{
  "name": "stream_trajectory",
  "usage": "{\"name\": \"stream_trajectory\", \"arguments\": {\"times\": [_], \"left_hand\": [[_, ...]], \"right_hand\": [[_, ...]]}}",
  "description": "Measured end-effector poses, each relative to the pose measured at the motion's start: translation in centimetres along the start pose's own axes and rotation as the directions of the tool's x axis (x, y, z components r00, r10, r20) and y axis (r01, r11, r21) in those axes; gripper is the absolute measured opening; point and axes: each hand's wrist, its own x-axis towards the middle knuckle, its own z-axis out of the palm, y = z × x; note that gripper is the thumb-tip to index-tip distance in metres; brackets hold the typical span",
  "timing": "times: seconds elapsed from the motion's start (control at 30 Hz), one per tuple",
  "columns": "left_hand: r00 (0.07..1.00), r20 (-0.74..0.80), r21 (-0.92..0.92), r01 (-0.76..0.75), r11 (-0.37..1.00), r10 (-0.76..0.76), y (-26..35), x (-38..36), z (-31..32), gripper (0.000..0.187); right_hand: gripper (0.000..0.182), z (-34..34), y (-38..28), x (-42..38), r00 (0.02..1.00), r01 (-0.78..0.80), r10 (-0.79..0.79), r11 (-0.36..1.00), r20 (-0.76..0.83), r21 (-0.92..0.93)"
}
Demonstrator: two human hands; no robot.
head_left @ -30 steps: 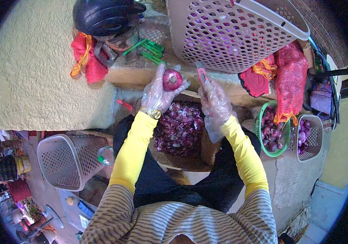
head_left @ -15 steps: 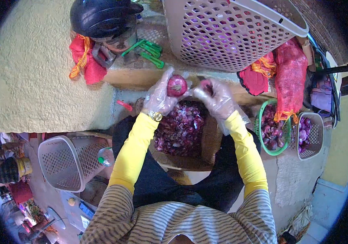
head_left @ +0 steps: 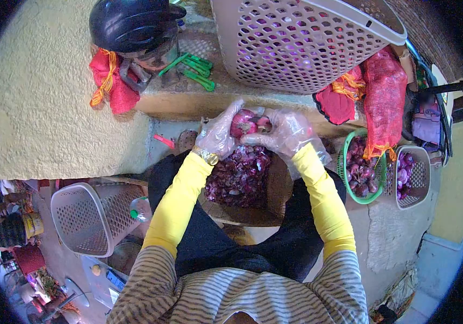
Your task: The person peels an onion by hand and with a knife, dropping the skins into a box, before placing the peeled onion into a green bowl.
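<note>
My left hand (head_left: 218, 134), in a clear plastic glove, is wrapped around a red onion (head_left: 243, 125). From the right comes my right hand (head_left: 285, 131), gloved the same way, with its fingers closed on a dark piece of onion skin (head_left: 264, 123) at the onion's side. Both hands meet over the far edge of a brown box (head_left: 280, 189) between my legs. A heap of purple onion skins (head_left: 238, 178) fills much of that box.
A large perforated basket (head_left: 307, 46) stands ahead on a ledge, near a black helmet (head_left: 134, 24) and green-handled tools (head_left: 198, 71). On the right are a green basket of onions (head_left: 362, 167), a smaller basket (head_left: 418, 183) and a red mesh sack (head_left: 385, 97). Another basket (head_left: 80, 216) lies left.
My right hand has moved in against the onion, where before it was apart with a dark piece in its fingers. The onion has turned in my left hand.
</note>
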Motion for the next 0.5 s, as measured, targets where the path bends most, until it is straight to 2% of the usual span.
{"name": "stream_trajectory", "arguments": {"times": [0.03,0.07,0.1,0.13,0.2,0.23,0.27,0.3,0.33,0.4,0.43,0.47,0.5], "left_hand": [[1.000,-0.001,0.000,0.000,1.000,0.000,-0.6,0.1,0.0,0.052],[0.994,0.004,-0.220,0.111,0.969,-0.113,-1.3,0.2,0.0,0.058],[0.975,0.034,-0.427,0.213,0.879,-0.220,-1.2,0.3,0.0,0.065],[0.946,0.085,-0.609,0.298,0.736,-0.313,-1.2,0.6,-0.1,0.072],[0.865,0.241,-0.856,0.403,0.324,-0.440,-1.0,0.9,-0.3,0.086],[0.867,0.238,-0.858,0.399,0.324,-0.437,1.2,0.6,-0.6,0.086],[0.960,0.048,-0.340,0.277,0.899,-0.278,3.5,-0.3,-0.9,0.081],[0.999,0.028,0.395,0.007,0.919,-0.020,5.1,-0.7,-1.1,0.076],[1.000,0.023,0.394,0.008,0.919,-0.018,3.6,-0.8,-0.9,0.076],[0.993,0.004,0.191,-0.120,0.974,0.122,-0.6,-1.1,-0.1,0.056],[0.993,0.002,0.189,-0.117,0.975,0.119,1.5,-0.7,0.1,0.056],[0.976,-0.066,-0.281,0.180,0.943,-0.206,3.8,-0.2,0.5,0.048],[0.863,0.023,-0.686,0.381,0.620,-0.505,5.4,0.2,0.6,0.043]], "right_hand": [[0.068,-0.2,-0.2,0.0,1.000,0.001,-0.001,1.000,0.000,0.000],[0.068,-0.4,-0.5,-0.1,1.000,0.023,-0.024,1.000,-0.004,-0.018],[0.068,-0.6,-0.9,-0.1,0.999,0.046,-0.046,0.998,-0.009,-0.036],[0.068,-0.5,-0.9,0.1,0.999,0.049,-0.050,0.998,-0.009,-0.038],[0.068,-0.5,-0.6,0.3,0.997,0.062,-0.058,0.991,0.043,-0.117],[0.068,-0.9,-0.8,0.4,0.997,0.065,-0.061,0.990,0.043,-0.121],[0.070,-1.5,-1.1,0.5,0.993,0.092,-0.082,0.986,0.081,-0.137],[0.074,-1.9,-1.3,0.6,0.988,0.120,-0.102,0.981,0.120,-0.152],[0.074,-2.0,-1.5,0.6,0.987,0.123,-0.104,0.980,0.123,-0.155],[0.074,-1.9,-1.8,0.4,0.987,0.134,-0.108,0.964,0.120,-0.232],[0.074,-1.7,-1.6,0.3,0.986,0.134,-0.107,0.964,0.124,-0.232],[0.074,-1.4,-1.3,0.2,0.990,0.124,-0.102,0.961,0.100,-0.248],[0.073,-1.1,-1.1,0.2,0.992,0.114,-0.097,0.958,0.075,-0.264]]}}
